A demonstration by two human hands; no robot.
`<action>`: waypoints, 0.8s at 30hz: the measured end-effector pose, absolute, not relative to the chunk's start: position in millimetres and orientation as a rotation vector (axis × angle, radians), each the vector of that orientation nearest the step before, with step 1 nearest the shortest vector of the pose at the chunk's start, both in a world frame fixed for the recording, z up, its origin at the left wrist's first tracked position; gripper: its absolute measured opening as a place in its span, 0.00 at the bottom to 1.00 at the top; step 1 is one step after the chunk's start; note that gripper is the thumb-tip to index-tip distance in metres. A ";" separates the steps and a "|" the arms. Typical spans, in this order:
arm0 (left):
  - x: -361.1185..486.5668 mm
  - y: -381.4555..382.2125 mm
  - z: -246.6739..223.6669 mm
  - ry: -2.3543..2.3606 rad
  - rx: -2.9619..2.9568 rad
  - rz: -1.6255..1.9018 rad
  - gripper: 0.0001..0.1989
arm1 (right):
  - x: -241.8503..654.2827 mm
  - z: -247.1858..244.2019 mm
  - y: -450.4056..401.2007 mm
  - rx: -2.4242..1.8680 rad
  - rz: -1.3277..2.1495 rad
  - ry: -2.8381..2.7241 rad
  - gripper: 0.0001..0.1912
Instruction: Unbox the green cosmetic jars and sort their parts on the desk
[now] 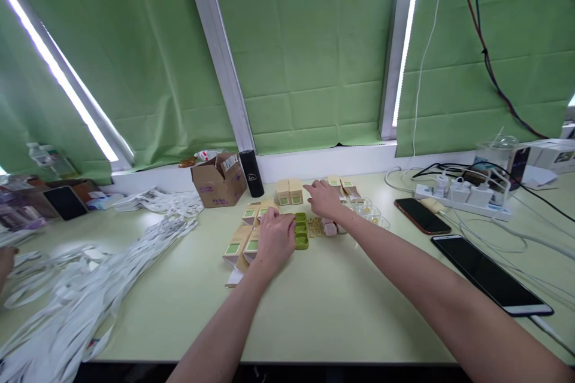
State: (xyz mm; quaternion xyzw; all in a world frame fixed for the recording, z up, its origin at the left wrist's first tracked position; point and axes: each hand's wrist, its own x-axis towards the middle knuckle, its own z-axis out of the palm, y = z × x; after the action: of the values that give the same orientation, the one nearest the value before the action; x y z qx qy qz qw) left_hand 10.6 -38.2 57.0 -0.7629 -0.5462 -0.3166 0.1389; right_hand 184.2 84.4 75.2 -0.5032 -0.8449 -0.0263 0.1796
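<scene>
My left hand (275, 238) is closed beside a green tray (302, 242) with several compartments, its thumb near the tray's left edge. What its fingers grip, if anything, is hidden. Under and left of it stand several small kraft-paper boxes (237, 240) with green-and-white labels. Reaching over the tray's far right side, my right hand (324, 198) has its index finger stretched out towards two more kraft boxes (290, 192). Right of the tray lie a sheet of small gold stickers (315, 227), pale pink blocks (330, 229) and clear plastic cups (369, 212).
White straps (121, 257) are heaped at left, near another person's hand (6, 260). An open cardboard box (219, 181) and a black cylinder (251, 173) stand at the back. Two phones (422, 215), a power strip (462, 200) and cables occupy the right.
</scene>
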 end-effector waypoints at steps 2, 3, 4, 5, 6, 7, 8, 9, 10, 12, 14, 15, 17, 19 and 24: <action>12.5 -39.6 57.6 -1.568 -2.205 -0.908 0.12 | 171.4 73.4 94.6 -1.461 -0.048 -2.380 0.29; 12.8 -39.9 57.6 -1.565 -2.197 -0.911 0.12 | 165.2 72.1 99.1 -1.485 -0.032 -2.378 0.31; 12.8 -39.9 57.5 -1.564 -2.188 -0.917 0.12 | 159.5 70.5 103.3 -1.513 -0.013 -2.375 0.33; 12.6 -39.8 57.2 -1.564 -2.182 -0.923 0.12 | 154.5 68.8 107.1 -1.542 0.005 -2.372 0.35; 12.2 -39.6 56.7 -1.563 -2.179 -0.924 0.12 | 150.3 67.2 110.4 -1.567 0.022 -2.370 0.36; 11.8 -39.3 56.2 -1.561 -2.179 -0.924 0.12 | 147.1 65.6 113.1 -1.588 0.035 -2.369 0.36; 11.5 -39.0 55.6 -1.558 -2.182 -0.924 0.13 | 144.8 64.1 115.0 -1.601 0.044 -2.368 0.34; 11.4 -38.7 55.0 -1.557 -2.185 -0.926 0.13 | 143.5 62.6 116.2 -1.606 0.048 -2.368 0.31; 11.5 -38.4 54.4 -1.558 -2.186 -0.930 0.13 | 143.0 61.3 116.8 -1.604 0.047 -2.366 0.27; 12.2 -37.8 53.4 -1.565 -2.182 -0.938 0.13 | 143.7 58.6 116.7 -1.582 0.041 -2.359 0.23; 13.4 -37.1 52.6 -1.567 -2.175 -0.929 0.13 | 144.8 56.1 116.5 -1.556 0.049 -2.347 0.22; 14.0 -36.8 52.4 -1.564 -2.173 -0.920 0.13 | 145.1 55.0 116.6 -1.546 0.063 -2.341 0.21; 14.9 -36.4 52.0 -1.561 -2.173 -0.906 0.13 | 144.8 53.3 117.4 -1.537 0.108 -2.323 0.19; 15.2 -36.2 51.9 -1.563 -2.170 -0.899 0.14 | 143.7 52.6 118.3 -1.538 0.161 -2.285 0.16; 12.4 -36.2 51.3 -1.535 -2.171 -0.966 0.14 | 145.0 56.9 116.1 -1.494 0.305 -2.124 0.12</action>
State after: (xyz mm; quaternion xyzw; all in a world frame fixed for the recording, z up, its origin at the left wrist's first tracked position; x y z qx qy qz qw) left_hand 12.4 -36.2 51.3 -0.7581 -0.5360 -0.3372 0.1560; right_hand 145.0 116.1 56.9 -0.5517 -0.7843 0.1125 0.2604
